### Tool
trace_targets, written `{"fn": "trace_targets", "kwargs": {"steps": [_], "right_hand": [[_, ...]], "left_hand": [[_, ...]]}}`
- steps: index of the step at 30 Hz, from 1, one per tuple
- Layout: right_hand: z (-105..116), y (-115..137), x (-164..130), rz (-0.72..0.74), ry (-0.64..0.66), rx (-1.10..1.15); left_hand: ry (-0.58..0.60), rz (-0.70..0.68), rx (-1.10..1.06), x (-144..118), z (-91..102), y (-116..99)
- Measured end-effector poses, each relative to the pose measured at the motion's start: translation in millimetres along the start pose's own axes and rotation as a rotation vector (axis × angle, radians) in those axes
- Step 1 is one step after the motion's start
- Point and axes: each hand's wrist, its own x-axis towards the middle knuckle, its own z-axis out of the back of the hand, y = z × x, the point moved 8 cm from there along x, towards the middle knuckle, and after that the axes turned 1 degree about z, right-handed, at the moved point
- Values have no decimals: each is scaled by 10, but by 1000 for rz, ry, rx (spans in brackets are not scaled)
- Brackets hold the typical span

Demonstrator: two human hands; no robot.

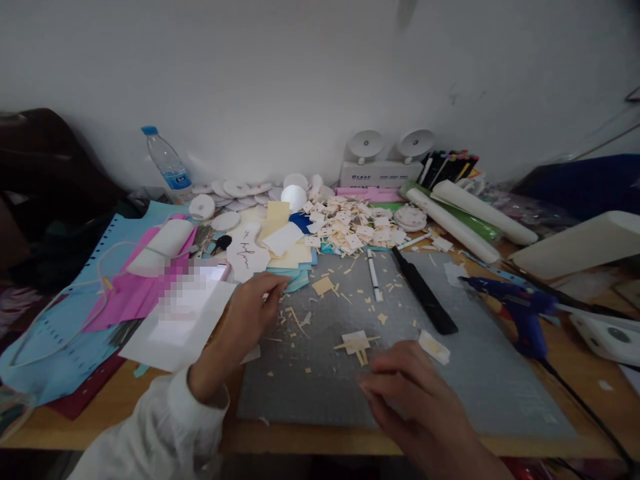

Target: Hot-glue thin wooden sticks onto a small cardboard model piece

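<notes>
**Cutting mat: clearance and surroundings**

The grey cutting mat [450, 387] lies on the wooden counter [590, 393], its near edge just inside the counter's front edge. The mat's near right portion is bare; its middle and far left carry scattered cream paper offcuts [295, 320].

The left hand [250, 313] rests at the mat's left edge, fingers curled loosely downward onto the surface, gripping nothing that can be made out. The right hand [410, 387] lies low over the mat's near centre, fingers bent and released, holding nothing visible. Just beyond its fingertips lies a small cream cross-shaped paper cutout [356, 343], flat on the mat, apart from both hands. A small white rectangular piece [434, 347] lies just right of it.

Obstructions: a black ruler [424, 290] runs diagonally across the mat's far right, with a white pen [373, 275] to its left. A blue glue gun [520, 310] stands at the mat's right edge, its black cord trailing toward the counter's front. Left of the mat lie a white sheet [175, 327], pink paper [135, 293] and blue paper [55, 347], overlapping.

Behind the mat: a heap of small cream square tags [350, 227], white foam discs [240, 189], rolled white and green sheets [465, 220], and a clear plastic water bottle [167, 165] near the wall.
</notes>
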Motion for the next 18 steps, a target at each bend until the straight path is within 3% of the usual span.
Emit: {"fn": "trace_targets", "kwargs": {"steps": [4,9,13,16,18], "right_hand": [[-10,-263,-57,-266,-26,195],[-13,-573,-89,-611,-139,450],[-188,-706,-69,-813,-177,745],[-301,-731,-14,-855,-301,953],[-372,-731,25,-856,-339,1001]], "left_hand": [[-23,-80,20,138,-147,51],[-56,-112,-35,6,-123,-252],[107,-42,-295,-161,-276,-522],[315,19,-539,-267,-500,-692],[357,0,-578,-289,-559,-772]]}}
